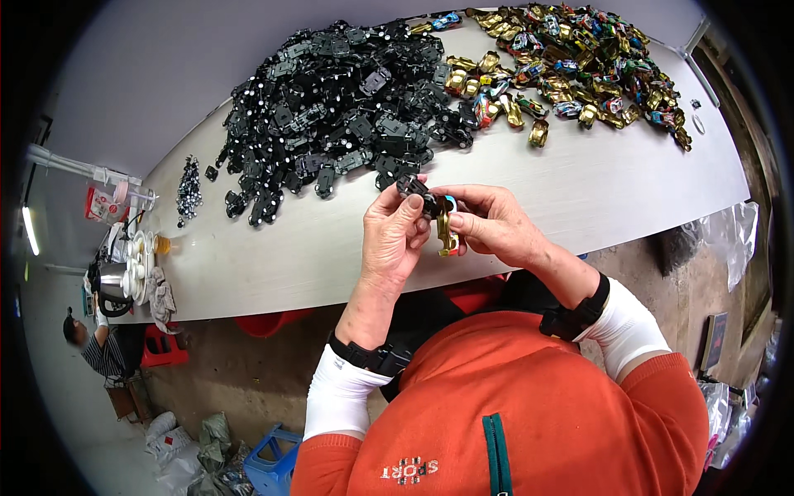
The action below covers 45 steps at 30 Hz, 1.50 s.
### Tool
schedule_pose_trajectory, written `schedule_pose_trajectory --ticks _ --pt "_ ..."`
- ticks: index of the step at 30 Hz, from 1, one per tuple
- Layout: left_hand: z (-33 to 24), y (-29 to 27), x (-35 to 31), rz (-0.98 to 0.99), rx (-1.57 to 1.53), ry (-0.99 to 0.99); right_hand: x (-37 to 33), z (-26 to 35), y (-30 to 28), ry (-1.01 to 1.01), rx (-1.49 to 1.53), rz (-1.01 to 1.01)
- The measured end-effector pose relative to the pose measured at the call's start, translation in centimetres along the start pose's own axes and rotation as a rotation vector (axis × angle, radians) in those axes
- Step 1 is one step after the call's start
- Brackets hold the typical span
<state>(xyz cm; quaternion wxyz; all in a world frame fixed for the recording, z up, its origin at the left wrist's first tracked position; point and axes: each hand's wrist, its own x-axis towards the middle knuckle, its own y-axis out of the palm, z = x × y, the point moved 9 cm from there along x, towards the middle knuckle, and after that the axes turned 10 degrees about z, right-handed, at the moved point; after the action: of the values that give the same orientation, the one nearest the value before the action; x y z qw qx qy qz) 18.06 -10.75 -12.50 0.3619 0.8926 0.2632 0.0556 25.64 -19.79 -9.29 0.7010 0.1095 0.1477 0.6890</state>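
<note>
Above the near edge of the table (331,252), my left hand (390,236) pinches a black toy car chassis (414,192) between thumb and fingers. My right hand (495,225) grips a shiny gold toy car body (447,231) with some blue and red on it. The two parts are close together or touching; I cannot tell which. Beyond my hands lies a large heap of black toy car chassis (331,107). To its right spreads a heap of gold and multicoloured toy car bodies (579,66).
Small shiny parts (189,192) are piled at the table's left. A steel kettle (114,285), an amber cup (162,245) and a crumpled cloth (161,298) sit at the left end. Below are a red stool (162,347) and a blue stool (273,461). A person (103,351) is at far left.
</note>
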Motion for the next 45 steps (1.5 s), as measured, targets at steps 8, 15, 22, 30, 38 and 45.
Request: schedule_pose_trajectory --ticks 8,15,22,30,38,45 --pt "-0.2 -0.2 -0.1 0.222 -0.183 0.024 -0.4 1.8 -0.9 -0.193 -0.062 -0.090" --pt "-0.3 0.7 -0.1 0.296 -0.190 0.048 -1.8 4.7 -1.5 -0.363 -0.326 -0.276" --pt "-0.5 1.2 -0.4 0.321 -0.147 0.069 -2.0 4.8 -0.8 -0.379 -0.351 -0.270" --pt "-0.8 1.3 -0.7 0.255 -0.009 0.096 -2.4 5.7 -0.2 -0.408 -0.489 -0.315" --pt "-1.1 2.6 -1.0 0.248 0.112 0.113 -3.0 6.5 0.7 -0.472 -0.781 -0.359" --pt "0.9 2.0 -1.1 0.282 -0.042 0.031 -2.3 7.1 2.4 -0.516 -0.950 -0.317"
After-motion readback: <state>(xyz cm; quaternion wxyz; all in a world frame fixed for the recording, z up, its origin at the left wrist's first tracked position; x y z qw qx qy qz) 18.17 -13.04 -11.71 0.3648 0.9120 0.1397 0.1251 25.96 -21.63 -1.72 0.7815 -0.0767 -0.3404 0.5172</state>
